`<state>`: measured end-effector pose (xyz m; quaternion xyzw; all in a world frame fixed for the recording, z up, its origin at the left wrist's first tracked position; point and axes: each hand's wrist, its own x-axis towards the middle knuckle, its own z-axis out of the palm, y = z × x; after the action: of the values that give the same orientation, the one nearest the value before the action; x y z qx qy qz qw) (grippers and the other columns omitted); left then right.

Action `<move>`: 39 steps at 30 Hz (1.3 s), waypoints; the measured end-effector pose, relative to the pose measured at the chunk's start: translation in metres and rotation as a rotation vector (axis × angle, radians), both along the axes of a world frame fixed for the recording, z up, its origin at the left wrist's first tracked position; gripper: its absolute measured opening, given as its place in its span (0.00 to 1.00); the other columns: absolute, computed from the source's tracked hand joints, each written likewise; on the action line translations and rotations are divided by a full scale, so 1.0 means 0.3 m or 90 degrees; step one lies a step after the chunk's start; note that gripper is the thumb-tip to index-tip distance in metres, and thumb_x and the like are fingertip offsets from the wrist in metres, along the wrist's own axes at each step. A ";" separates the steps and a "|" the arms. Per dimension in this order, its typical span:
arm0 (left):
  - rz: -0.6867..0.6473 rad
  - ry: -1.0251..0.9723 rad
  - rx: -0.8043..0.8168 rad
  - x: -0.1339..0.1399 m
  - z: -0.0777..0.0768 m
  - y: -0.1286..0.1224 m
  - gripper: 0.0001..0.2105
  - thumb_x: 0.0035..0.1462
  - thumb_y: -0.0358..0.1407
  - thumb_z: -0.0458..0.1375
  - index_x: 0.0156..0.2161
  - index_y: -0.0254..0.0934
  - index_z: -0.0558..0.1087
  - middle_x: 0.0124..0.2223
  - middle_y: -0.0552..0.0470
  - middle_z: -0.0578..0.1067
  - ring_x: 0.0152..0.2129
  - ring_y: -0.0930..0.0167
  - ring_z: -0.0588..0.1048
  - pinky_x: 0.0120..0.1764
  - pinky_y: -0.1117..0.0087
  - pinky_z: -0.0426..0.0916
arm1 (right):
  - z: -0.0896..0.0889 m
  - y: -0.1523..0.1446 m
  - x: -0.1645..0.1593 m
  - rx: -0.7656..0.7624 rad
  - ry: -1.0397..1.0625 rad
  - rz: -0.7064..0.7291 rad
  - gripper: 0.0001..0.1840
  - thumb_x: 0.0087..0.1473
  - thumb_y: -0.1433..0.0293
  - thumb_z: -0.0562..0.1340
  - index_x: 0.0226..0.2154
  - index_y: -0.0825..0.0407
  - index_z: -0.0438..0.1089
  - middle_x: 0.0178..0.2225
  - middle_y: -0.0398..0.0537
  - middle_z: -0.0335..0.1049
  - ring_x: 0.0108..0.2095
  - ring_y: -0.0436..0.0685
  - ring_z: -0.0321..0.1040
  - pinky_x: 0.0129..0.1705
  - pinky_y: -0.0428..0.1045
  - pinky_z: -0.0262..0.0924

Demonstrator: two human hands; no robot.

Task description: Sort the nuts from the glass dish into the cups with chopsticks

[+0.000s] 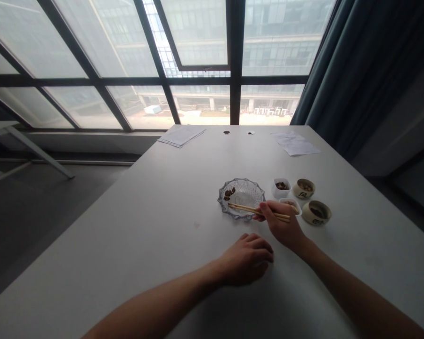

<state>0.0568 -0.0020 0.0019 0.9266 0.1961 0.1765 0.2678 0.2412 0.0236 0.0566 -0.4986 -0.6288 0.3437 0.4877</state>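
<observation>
My right hand (282, 223) is closed around a pair of wooden chopsticks (245, 208), which slant left across a clear glass dish (249, 187) with a scalloped rim. The chopstick tips hover over or touch the dish's left part; whether anything is pinched between them is too small to tell. Several dark brown pieces (229, 193) lie in the dish near its left rim. Resting on the table in front of the dish, my left hand (247, 259) is palm down with loosely bent fingers and holds nothing visible.
Right of the dish stand two white plastic tubs (281, 193) and two cream ceramic bowls (316, 219) with dark lettering, all with small contents. Papers (182, 136) and a crumpled sheet (297, 143) lie at the far end of the white table (162, 202), before windows.
</observation>
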 end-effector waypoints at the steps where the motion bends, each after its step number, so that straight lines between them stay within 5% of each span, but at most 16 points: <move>1: -0.001 0.000 0.001 0.000 0.001 0.000 0.08 0.65 0.33 0.62 0.49 0.43 0.77 0.54 0.50 0.80 0.53 0.63 0.75 0.58 0.62 0.63 | -0.004 -0.001 0.000 0.000 -0.013 0.013 0.28 0.69 0.49 0.59 0.29 0.51 0.78 0.28 0.51 0.81 0.30 0.60 0.80 0.33 0.52 0.73; 7: 0.002 -0.002 0.006 -0.002 -0.003 0.001 0.09 0.65 0.33 0.63 0.49 0.44 0.77 0.54 0.51 0.79 0.52 0.63 0.75 0.58 0.63 0.63 | -0.011 -0.012 -0.004 0.010 -0.070 0.078 0.27 0.72 0.51 0.57 0.31 0.51 0.78 0.30 0.50 0.81 0.31 0.59 0.78 0.36 0.52 0.71; 39: 0.011 -0.014 0.006 -0.003 -0.011 -0.001 0.08 0.65 0.33 0.63 0.49 0.44 0.76 0.54 0.53 0.80 0.52 0.63 0.74 0.58 0.63 0.63 | -0.021 -0.010 0.001 0.019 -0.069 0.088 0.25 0.73 0.54 0.57 0.32 0.52 0.78 0.29 0.49 0.80 0.30 0.57 0.77 0.34 0.51 0.68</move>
<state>0.0559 -0.0024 -0.0015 0.9242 0.2000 0.1896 0.2644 0.2416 0.0207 0.0502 -0.4646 -0.6919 0.3400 0.4356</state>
